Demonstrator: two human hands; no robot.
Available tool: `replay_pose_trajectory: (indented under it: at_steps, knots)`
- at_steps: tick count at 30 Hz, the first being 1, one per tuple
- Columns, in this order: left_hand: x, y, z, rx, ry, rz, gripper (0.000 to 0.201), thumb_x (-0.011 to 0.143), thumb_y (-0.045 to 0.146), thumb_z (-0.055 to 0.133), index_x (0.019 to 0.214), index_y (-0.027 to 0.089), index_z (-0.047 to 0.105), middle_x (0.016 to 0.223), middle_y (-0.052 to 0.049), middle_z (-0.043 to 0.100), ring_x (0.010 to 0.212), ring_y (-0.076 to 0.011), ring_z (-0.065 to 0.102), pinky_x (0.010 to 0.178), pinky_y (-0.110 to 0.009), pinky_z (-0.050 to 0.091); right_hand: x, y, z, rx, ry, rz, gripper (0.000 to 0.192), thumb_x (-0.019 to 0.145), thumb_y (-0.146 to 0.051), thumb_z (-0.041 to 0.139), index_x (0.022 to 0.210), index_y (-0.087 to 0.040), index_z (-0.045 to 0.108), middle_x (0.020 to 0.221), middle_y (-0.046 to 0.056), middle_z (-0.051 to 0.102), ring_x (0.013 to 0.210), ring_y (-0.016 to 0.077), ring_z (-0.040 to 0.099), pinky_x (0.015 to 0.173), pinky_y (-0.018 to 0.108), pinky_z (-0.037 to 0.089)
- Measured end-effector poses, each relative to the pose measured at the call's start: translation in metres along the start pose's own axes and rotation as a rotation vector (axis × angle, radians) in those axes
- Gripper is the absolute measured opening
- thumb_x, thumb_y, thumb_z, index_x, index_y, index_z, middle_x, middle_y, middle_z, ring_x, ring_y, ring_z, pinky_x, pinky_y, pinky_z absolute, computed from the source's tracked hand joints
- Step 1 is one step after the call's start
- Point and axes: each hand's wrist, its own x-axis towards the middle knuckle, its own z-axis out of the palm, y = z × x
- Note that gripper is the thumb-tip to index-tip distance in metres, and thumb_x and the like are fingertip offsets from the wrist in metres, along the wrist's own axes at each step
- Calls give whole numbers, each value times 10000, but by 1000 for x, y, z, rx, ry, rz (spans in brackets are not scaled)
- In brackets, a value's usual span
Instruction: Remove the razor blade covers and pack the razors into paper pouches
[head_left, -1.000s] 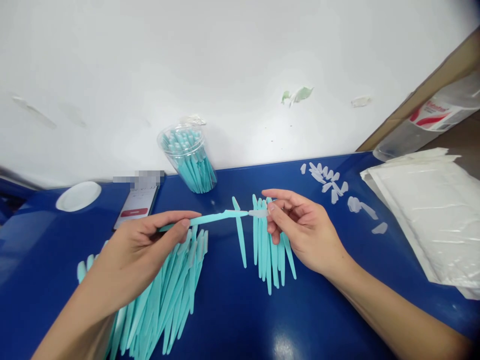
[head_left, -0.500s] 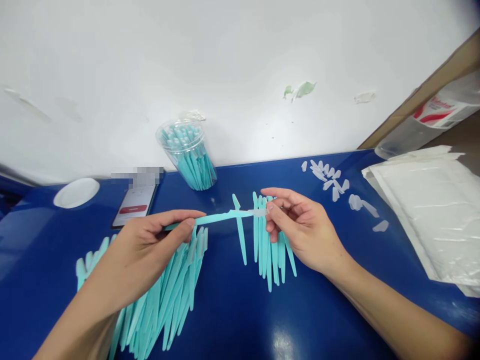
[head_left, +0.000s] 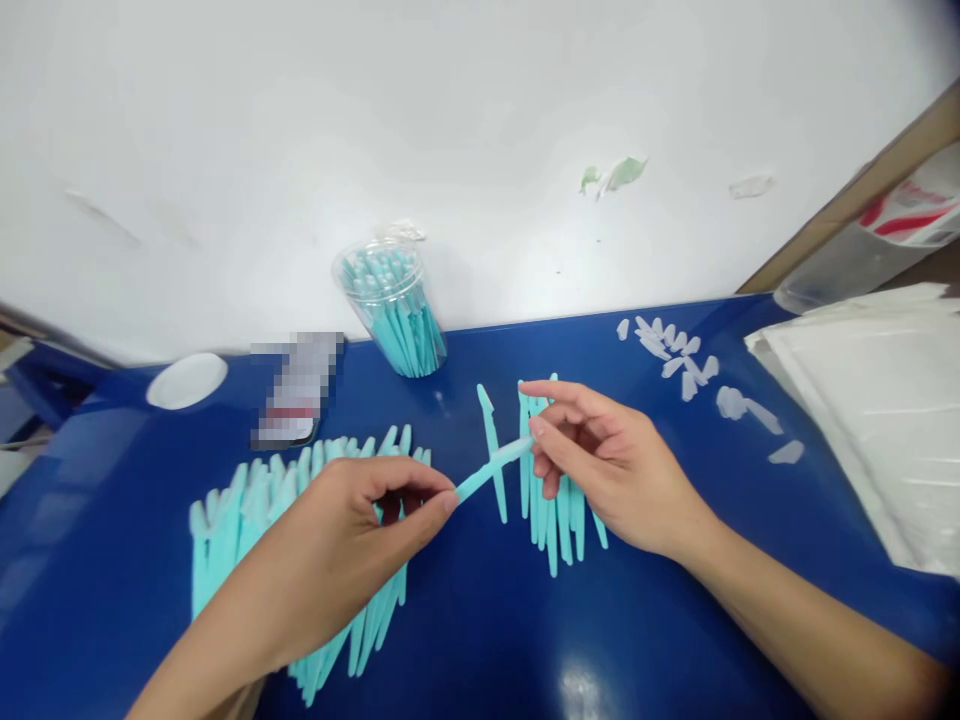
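Observation:
A turquoise eyebrow razor (head_left: pixel 478 480) spans the gap between my hands, tilted up to the right. My left hand (head_left: pixel 382 530) pinches its handle end between thumb and fingers. At the other end my right hand (head_left: pixel 600 450) grips the translucent blade cap (head_left: pixel 516 449), which lines up with the razor's head; how far it covers the blade I cannot tell. Below them a single razor (head_left: pixel 493 470) lies on the table, beside a small row of razors (head_left: pixel 552 530) partly hidden by my right hand. Under my left forearm spreads a large pile of razors (head_left: pixel 375 620).
A clear plastic cup (head_left: pixel 390 310) full of razors stands against the wall. Loose translucent caps (head_left: pixel 675 345) lie at the back right, near a white plastic packet (head_left: pixel 870 400) and a bottle (head_left: pixel 847 260). A phone (head_left: pixel 300 390) and a white lid (head_left: pixel 187 381) are at the left.
My left hand has moved right and down, closer to my right hand, and the razor has gone from nearly level to slanted. The view has shifted slightly left.

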Motion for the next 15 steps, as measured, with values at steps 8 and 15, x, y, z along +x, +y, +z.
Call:
replay_pose_trajectory:
  at_steps: [8, 15]
  knots:
    - [-63, -39, -17, 324, 526, -309, 562, 791, 811, 654, 957, 292, 791, 721, -9, 774, 638, -238, 723, 555, -309, 534, 12, 1, -28, -310, 272, -120, 348, 946, -557, 711, 1109, -255, 770, 733, 10, 679, 609, 172, 602, 578, 348, 507]
    - [-48, 3, 14, 308, 527, -127, 499, 872, 763, 610, 907, 280, 729, 739, 1, 777, 648, -221, 742, 587, -308, 536, 32, 1, -67, -660, 345, -21, 213, 901, -429, 698, 908, -248, 809, 649, 2, 691, 518, 174, 583, 561, 352, 472]
